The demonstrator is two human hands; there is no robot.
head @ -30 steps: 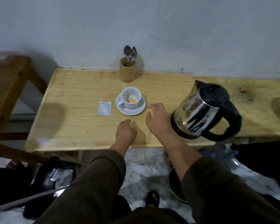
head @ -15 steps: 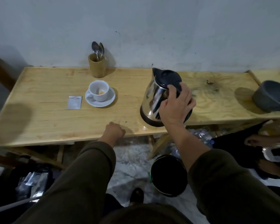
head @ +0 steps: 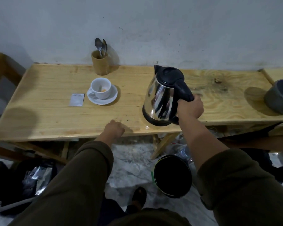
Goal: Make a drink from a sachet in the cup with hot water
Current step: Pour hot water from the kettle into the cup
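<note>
A white cup [head: 100, 88] with orange powder at its bottom stands on a white saucer [head: 113, 98] on the wooden table [head: 44, 118]. A silver sachet [head: 76, 99] lies flat just left of the saucer. The steel kettle [head: 160, 98] with a black lid stands to the right of the cup. My right hand [head: 190, 108] is wrapped around its black handle. My left hand [head: 113, 130] rests as a loose fist on the table's front edge, holding nothing.
A wooden holder [head: 100, 64] with two spoons stands against the wall behind the cup. A grey bowl [head: 279, 97] sits at the table's far right. A black bin [head: 172, 175] and foil packets [head: 39, 175] are on the floor below.
My right hand moved from beside the saucer to the kettle's lid, then down onto its handle. My left hand slid back to the table's front edge.
</note>
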